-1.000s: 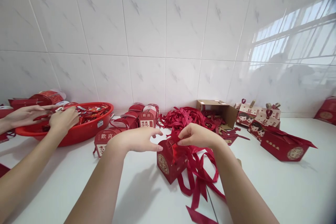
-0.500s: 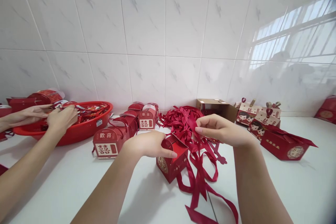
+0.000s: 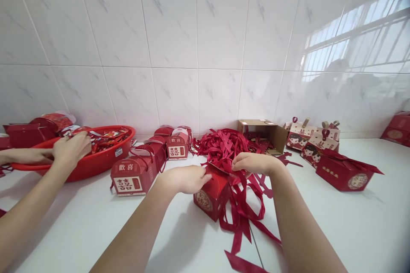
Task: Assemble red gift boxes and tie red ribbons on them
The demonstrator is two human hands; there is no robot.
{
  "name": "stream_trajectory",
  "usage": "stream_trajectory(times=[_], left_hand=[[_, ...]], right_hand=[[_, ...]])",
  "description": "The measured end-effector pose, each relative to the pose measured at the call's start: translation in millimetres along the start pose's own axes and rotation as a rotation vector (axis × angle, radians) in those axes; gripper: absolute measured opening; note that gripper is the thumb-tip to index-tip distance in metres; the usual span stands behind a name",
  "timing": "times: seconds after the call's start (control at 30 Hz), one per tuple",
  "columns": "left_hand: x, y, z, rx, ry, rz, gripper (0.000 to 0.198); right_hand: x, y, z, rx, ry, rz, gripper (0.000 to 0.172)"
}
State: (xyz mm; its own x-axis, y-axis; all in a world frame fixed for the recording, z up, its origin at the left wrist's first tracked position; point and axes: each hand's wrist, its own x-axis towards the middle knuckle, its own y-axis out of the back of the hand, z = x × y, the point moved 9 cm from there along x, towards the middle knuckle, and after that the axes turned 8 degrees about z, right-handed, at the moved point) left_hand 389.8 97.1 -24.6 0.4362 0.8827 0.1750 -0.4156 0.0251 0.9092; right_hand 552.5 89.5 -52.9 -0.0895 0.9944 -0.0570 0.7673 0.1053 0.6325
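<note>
A small red gift box with a round gold emblem stands on the white table, one corner toward me. My left hand grips its upper left edge, fingers curled over the top. At the box's upper right, my right hand is pinched on a red ribbon; the fingertips are close to the box's top edge and partly hidden. Beneath and beside that hand, loose red ribbons trail forward over the table. Behind the box lies a heap of red ribbons.
At left, a co-worker's hands are over a red basin of wrapped sweets. Finished-looking red boxes stand left of centre. An open cardboard box, printed boxes and a ribboned red box are at right.
My right hand has moved left and down with the ribbon to the box's top. The left hand has shifted its fingers on the box, which has turned slightly. The co-worker's hands moved a little.
</note>
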Motion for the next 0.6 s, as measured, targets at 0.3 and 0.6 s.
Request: stream_trajectory(times=[0.3,0.6], left_hand=[[-5.6,-28.1,11.0,0.132,-0.025,-0.291,0.062],[-4.3,-33.0,7.2,0.142,-0.025,-0.314,0.062]], right_hand=[[26.2,6.8,-0.9,0.041,0.115,0.185,0.014],[26.8,-11.9,-6.1,0.27,0.157,0.059,0.021]])
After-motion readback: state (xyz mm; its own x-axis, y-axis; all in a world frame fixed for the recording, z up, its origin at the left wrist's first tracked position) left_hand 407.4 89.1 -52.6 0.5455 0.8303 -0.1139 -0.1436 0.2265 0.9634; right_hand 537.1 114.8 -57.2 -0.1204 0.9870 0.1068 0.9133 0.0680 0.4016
